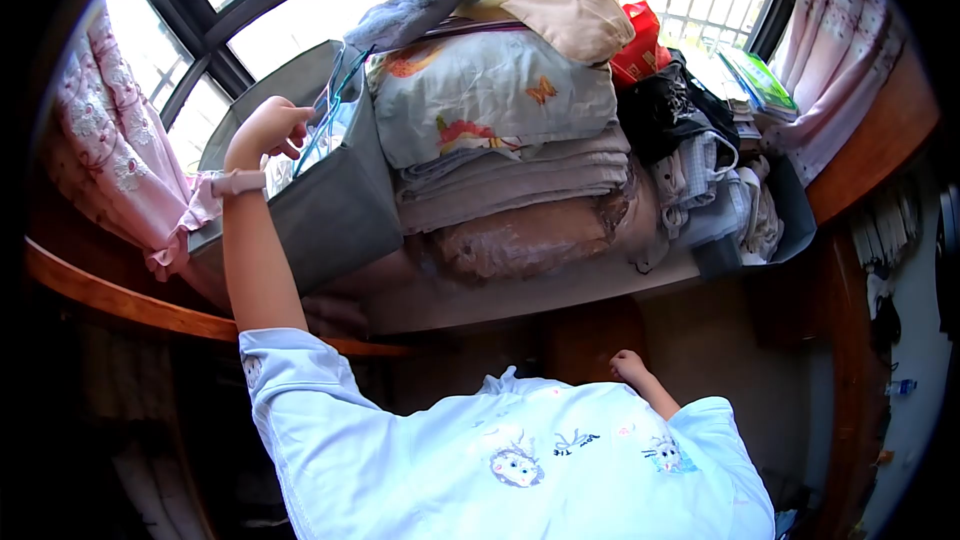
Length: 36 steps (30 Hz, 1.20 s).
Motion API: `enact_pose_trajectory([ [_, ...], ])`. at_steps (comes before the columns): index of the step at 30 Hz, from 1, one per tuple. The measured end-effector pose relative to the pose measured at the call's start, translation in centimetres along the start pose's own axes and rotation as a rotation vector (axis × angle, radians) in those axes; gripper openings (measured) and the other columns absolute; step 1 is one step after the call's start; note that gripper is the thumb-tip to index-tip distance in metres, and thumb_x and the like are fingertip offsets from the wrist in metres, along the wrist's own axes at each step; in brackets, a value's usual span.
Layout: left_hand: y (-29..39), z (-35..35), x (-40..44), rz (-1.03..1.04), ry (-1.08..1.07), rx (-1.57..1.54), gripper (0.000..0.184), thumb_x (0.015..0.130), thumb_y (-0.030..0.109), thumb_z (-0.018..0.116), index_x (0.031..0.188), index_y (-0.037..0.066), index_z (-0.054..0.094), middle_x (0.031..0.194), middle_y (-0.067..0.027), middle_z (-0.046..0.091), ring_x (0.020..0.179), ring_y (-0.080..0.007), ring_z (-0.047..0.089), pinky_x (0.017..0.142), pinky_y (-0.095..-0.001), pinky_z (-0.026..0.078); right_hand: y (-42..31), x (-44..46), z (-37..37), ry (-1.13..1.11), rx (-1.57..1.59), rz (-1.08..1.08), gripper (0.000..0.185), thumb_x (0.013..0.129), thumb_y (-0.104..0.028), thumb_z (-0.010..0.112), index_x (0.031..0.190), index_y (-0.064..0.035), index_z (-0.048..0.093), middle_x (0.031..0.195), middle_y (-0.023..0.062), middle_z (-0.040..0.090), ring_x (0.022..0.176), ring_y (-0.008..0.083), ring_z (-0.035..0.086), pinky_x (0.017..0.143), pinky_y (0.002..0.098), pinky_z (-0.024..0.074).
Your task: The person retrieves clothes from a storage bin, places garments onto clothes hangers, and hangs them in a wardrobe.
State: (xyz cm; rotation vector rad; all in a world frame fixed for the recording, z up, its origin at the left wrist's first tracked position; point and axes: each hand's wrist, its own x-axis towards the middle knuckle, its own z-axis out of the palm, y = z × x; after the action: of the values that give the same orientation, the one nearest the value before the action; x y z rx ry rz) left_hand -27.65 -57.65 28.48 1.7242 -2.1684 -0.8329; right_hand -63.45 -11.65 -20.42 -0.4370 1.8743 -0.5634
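At the upper left, my left hand (pixel 272 130) is raised over a grey fabric bin (pixel 335 205), its wrist bent and its fingers curled. The fingertips meet thin blue wire-like loops (pixel 338 90) that stick up from the bin; what exactly lies between the fingers is unclear. My right hand (pixel 628 367) hangs low in front of the ledge, closed in a loose fist, with nothing visible in it. Right of the bin stands a stack of folded bedding (pixel 510 175), topped by a patterned quilt (pixel 490 90) and a cream cloth (pixel 560 5).
A black bag (pixel 675 105), a red bag (pixel 638 45) and a second grey bin (pixel 795 215) with cloths sit at the right of the window ledge (pixel 520 300). Books (pixel 755 85) lie by the right curtain (pixel 830 60). A pink curtain (pixel 120 140) hangs at the left.
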Motion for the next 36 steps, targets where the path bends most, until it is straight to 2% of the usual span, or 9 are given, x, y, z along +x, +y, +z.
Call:
enact_pose_trajectory([
  [6,-0.9,3.3,4.5,-0.126,-0.194,0.435,0.026,0.078,0.021,0.057,0.073,-0.004,0.059,0.068,-0.0088,0.060,0.048,-0.0173,0.058,0.039,-0.0272,0.039,-4.6,3.3,1.4,-0.017,-0.095,-0.129,0.013,0.081,-0.012,0.051,0.086,-0.0007,0.056,0.069,0.0087,0.058,0.060,0.0167,0.056,0.052,0.0289,0.0462],
  [10,-3.1,2.8,5.9,-0.395,-0.320,-0.276,0.045,0.083,0.047,0.050,0.086,0.002,0.054,0.061,-0.0013,0.051,0.053,-0.0120,0.048,0.051,-0.0239,0.040,-6.8,4.0,2.7,-0.046,-0.163,-0.150,0.015,0.081,-0.014,0.051,0.088,-0.0016,0.056,0.073,0.0086,0.058,0.062,0.0170,0.056,0.052,0.0295,0.0465],
  [13,-5.8,3.0,8.8,-0.360,-0.306,-0.055,0.053,0.085,0.040,0.049,0.105,-0.009,0.046,0.083,-0.0205,0.061,0.064,-0.0217,0.060,0.059,-0.0304,0.049,-7.2,3.7,3.4,-0.063,-0.144,-0.154,0.015,0.081,-0.015,0.051,0.088,-0.0020,0.056,0.073,0.0087,0.059,0.062,0.0171,0.056,0.051,0.0298,0.0464],
  [18,-3.9,3.9,11.9,-0.344,-0.305,0.165,0.042,0.083,0.028,0.051,0.113,-0.002,0.048,0.097,-0.0170,0.060,0.074,-0.0262,0.063,0.063,-0.0370,0.052,-6.1,2.9,3.7,-0.029,-0.093,-0.102,0.015,0.079,-0.016,0.053,0.086,-0.0028,0.056,0.072,0.0075,0.060,0.061,0.0157,0.057,0.054,0.0291,0.0464],
  [21,1.8,4.5,13.3,0.260,0.210,0.789,0.028,0.074,0.019,0.054,0.090,-0.004,0.060,0.090,-0.0222,0.061,0.076,-0.0322,0.061,0.067,-0.0401,0.049,-3.3,2.8,3.4,-0.025,-0.046,-0.027,0.015,0.079,-0.015,0.053,0.086,-0.0026,0.056,0.071,0.0076,0.060,0.061,0.0154,0.057,0.054,0.0286,0.0463],
  [25,11.8,10.6,15.4,0.709,-0.002,0.444,0.024,0.074,0.017,0.053,0.085,-0.003,0.061,0.090,-0.0236,0.060,0.090,-0.0339,0.057,0.079,-0.0406,0.044,0.2,1.7,3.2,0.081,-0.033,-0.030,0.012,0.080,-0.014,0.053,0.083,-0.0021,0.055,0.069,0.0080,0.059,0.059,0.0156,0.056,0.052,0.0282,0.0464],
  [27,13.8,15.1,19.7,0.919,0.109,0.628,0.025,0.076,0.016,0.049,0.091,-0.001,0.061,0.096,-0.0220,0.059,0.092,-0.0345,0.056,0.080,-0.0403,0.045,1.1,0.5,3.3,0.224,0.131,-0.002,0.011,0.080,-0.012,0.053,0.081,-0.0020,0.055,0.066,0.0079,0.058,0.057,0.0159,0.056,0.052,0.0275,0.0468],
  [30,17.1,17.9,22.2,0.661,0.120,0.759,0.027,0.078,0.012,0.044,0.097,0.001,0.059,0.109,-0.0200,0.055,0.099,-0.0329,0.055,0.086,-0.0409,0.043,3.0,-1.8,3.6,0.334,0.407,0.005,0.008,0.079,-0.010,0.055,0.081,-0.0016,0.056,0.067,0.0086,0.059,0.059,0.0153,0.057,0.054,0.0277,0.0479],
  [36,17.2,21.6,26.2,0.727,0.331,0.751,0.023,0.081,0.013,0.043,0.092,0.006,0.062,0.097,-0.0145,0.062,0.093,-0.0284,0.059,0.080,-0.0402,0.046,9.1,-6.4,5.6,0.687,0.345,0.123,0.010,0.071,-0.009,0.058,0.073,0.0002,0.058,0.069,0.0110,0.060,0.063,0.0195,0.058,0.060,0.0309,0.0468],
])
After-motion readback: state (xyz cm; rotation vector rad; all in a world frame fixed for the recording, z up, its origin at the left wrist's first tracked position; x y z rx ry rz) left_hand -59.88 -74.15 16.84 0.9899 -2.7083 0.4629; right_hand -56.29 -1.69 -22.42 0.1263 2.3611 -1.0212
